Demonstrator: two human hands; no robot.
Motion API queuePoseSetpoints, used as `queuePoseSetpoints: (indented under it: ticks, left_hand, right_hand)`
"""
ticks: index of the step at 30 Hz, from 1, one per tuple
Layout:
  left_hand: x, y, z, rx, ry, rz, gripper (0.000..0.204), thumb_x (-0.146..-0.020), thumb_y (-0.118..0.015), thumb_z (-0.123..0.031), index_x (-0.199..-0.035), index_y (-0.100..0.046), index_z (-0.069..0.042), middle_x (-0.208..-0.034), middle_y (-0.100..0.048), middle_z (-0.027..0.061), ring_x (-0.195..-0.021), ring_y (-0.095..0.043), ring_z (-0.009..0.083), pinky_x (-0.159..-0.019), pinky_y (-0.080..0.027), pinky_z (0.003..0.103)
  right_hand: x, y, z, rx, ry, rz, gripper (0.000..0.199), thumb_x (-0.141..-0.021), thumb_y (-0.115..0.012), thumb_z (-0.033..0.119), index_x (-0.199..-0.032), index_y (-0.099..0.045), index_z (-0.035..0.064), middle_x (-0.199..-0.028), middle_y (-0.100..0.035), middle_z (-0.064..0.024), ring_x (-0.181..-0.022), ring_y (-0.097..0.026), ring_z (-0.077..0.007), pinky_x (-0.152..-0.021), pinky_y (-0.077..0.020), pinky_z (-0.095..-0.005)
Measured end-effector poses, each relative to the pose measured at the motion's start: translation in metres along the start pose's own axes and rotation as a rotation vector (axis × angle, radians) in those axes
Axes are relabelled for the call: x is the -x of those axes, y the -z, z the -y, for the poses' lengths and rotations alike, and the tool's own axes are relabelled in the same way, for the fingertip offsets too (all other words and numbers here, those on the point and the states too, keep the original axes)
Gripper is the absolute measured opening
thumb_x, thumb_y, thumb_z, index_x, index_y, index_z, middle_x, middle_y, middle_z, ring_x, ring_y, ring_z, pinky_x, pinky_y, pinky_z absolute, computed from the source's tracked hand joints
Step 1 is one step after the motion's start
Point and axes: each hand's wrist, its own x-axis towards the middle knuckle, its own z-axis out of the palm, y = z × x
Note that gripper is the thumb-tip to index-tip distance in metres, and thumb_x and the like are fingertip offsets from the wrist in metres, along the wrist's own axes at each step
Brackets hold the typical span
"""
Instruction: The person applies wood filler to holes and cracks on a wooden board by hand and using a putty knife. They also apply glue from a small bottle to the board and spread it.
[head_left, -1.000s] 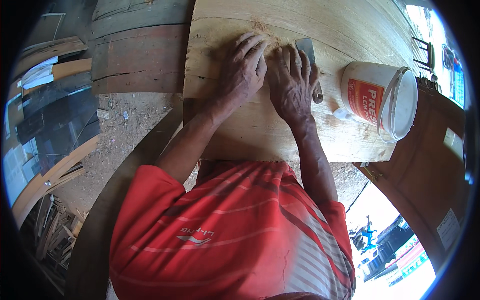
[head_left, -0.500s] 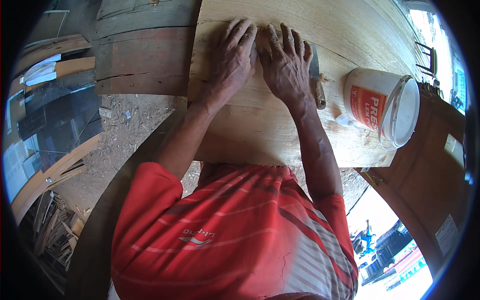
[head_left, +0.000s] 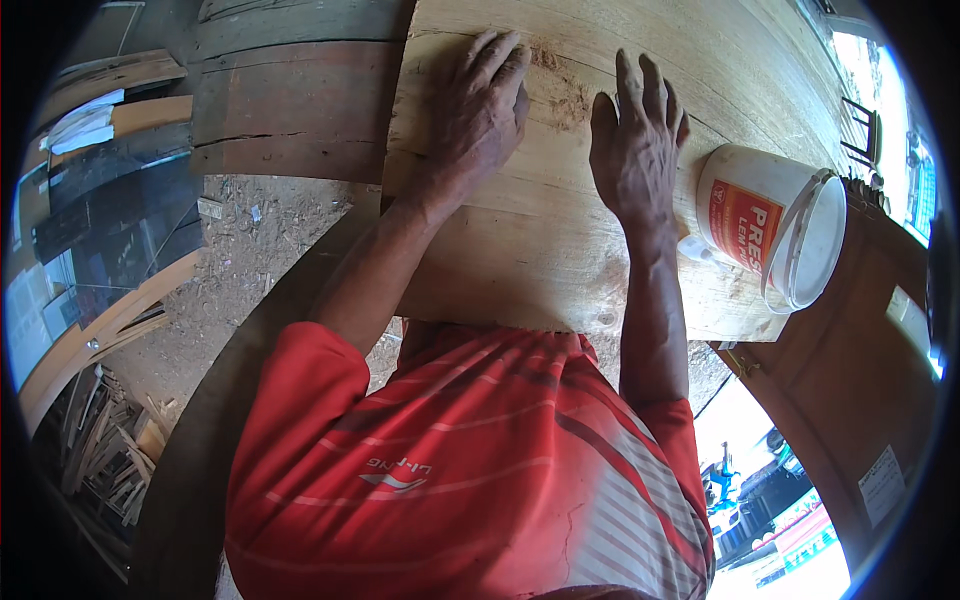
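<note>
My left hand point(head_left: 487, 108) lies on the pale wooden board point(head_left: 520, 240), near its left edge, fingers stretched forward and slightly bent. Nothing shows in its grasp. To the right, my right hand point(head_left: 640, 155) is over the board with its fingers extended and the thumb apart, and it holds nothing I can see. Between the hands, rough brown patches point(head_left: 570, 105) mark the wood. No scraper shows now; my right hand and forearm cover the part of the board where it lay.
Right of my right hand stands a white plastic bucket point(head_left: 735, 165) with a red label and a wire handle. A small whitish object point(head_left: 692, 247) lies beside it. Dark planks point(head_left: 300, 105) adjoin the board on the left. Wood scraps point(head_left: 110, 455) are piled at lower left.
My right hand has moved right, away from my left hand, uncovering the brown patches. The scraper beside it is no longer visible. My left hand has shifted only slightly.
</note>
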Motion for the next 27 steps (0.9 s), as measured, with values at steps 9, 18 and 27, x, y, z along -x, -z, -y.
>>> queuePoseSetpoints:
  ticks: [9, 18, 27]
  left_hand:
    - [0.001, -0.009, 0.006, -0.019, -0.013, -0.047, 0.036, -0.096, -0.067, -0.005, -0.13, -0.071, 0.005, -0.142, -0.066, 0.0188, -0.138, -0.059, 0.0395, -0.116, -0.049, 0.048]
    - [0.003, -0.009, 0.008, -0.038, -0.019, -0.036, 0.034, -0.096, -0.067, -0.004, -0.129, -0.072, 0.005, -0.141, -0.067, 0.0195, -0.137, -0.06, 0.0391, -0.116, -0.05, 0.047]
    - [0.001, -0.01, 0.005, -0.004, -0.031, -0.051, 0.032, -0.097, -0.067, -0.005, -0.128, -0.072, 0.005, -0.141, -0.067, 0.0196, -0.137, -0.06, 0.039, -0.115, -0.051, 0.046]
  right_hand:
    - [0.053, -0.021, 0.008, 0.043, 0.076, 0.08, 0.063, -0.105, -0.062, 0.036, -0.16, -0.048, 0.0079, -0.165, -0.043, -0.0248, -0.153, -0.038, -0.0456, -0.124, -0.0229, -0.0664]
    - [0.042, -0.017, 0.003, 0.047, 0.045, 0.06, 0.057, -0.103, -0.062, 0.032, -0.156, -0.055, 0.0135, -0.162, -0.047, -0.0239, -0.151, -0.04, -0.0444, -0.124, -0.0224, -0.0655]
    - [0.05, -0.009, 0.003, -0.006, 0.022, -0.003, 0.063, -0.102, -0.064, 0.03, -0.163, -0.049, 0.0203, -0.164, -0.044, -0.0255, -0.152, -0.038, -0.0463, -0.122, -0.0232, -0.0696]
